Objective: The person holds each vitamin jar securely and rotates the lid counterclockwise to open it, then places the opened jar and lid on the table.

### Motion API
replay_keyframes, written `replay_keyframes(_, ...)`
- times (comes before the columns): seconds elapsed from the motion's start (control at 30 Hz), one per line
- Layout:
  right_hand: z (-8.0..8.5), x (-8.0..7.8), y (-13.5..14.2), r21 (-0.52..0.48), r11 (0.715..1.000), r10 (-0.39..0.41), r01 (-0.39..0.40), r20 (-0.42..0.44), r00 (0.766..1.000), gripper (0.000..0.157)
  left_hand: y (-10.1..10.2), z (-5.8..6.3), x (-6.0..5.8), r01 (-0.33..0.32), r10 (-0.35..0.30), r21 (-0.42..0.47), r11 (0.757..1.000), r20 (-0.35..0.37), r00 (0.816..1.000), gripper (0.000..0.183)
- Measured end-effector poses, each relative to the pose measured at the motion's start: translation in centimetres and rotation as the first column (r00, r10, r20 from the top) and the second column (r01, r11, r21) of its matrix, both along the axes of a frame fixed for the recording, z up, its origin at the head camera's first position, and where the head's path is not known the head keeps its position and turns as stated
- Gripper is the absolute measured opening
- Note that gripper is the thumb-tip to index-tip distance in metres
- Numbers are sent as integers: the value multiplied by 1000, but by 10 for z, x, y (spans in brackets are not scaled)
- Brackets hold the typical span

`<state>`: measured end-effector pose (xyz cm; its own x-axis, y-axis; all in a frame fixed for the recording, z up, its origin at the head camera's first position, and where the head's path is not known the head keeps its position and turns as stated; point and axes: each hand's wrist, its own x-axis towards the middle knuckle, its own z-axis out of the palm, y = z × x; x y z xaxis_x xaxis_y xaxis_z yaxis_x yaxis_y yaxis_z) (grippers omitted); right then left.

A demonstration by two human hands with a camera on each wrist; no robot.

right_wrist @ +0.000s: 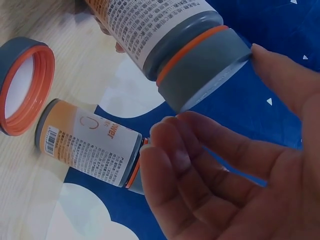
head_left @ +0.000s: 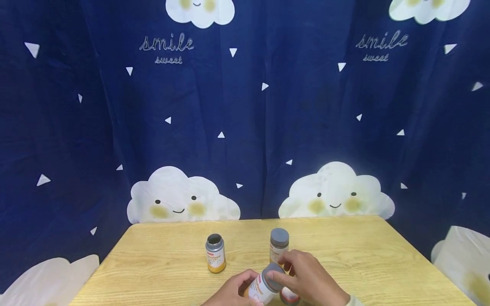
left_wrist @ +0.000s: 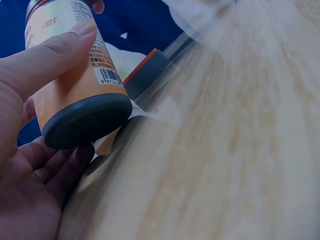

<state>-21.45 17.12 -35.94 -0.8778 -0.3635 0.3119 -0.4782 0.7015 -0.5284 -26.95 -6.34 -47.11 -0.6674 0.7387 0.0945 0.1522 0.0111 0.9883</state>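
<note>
My left hand (head_left: 234, 290) grips a tilted supplement bottle (head_left: 257, 290) with a white label and orange lower part. In the left wrist view, the thumb lies across the label of the bottle (left_wrist: 75, 85), whose dark base faces the camera. My right hand (head_left: 308, 274) pinches its grey cap (right_wrist: 205, 70) at the edges between thumb and index finger. An orange ring shows between that cap and the bottle. Close below the hands, a loose cap (head_left: 289, 296) lies on the table, its orange inner rim facing up.
A similar capped bottle (head_left: 279, 239) stands upright just behind my right hand. Further left stands an uncapped bottle (head_left: 216, 256), its dark mouth showing. The wooden table (head_left: 160, 263) meets a blue curtain (head_left: 245, 106) with cloud prints at its back edge.
</note>
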Motion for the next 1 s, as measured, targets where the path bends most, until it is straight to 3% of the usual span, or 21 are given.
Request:
replay_keyframes(0.2,1,0,0,-29,1000,9,-8,53,999,36,0,2,1,1,-1,-2,1000,4,1000,45)
replay_keyframes(0.63,2,-1,1,-83,987,142,-135,76,987,28,0,1,0,2,-2,3,1000,-2,1000,45)
replay_keyframes(1.0,4,1,6,-8,980,197,-197,-6,980,25,-1,2,1,7,-7,5,1000,-15,1000,45)
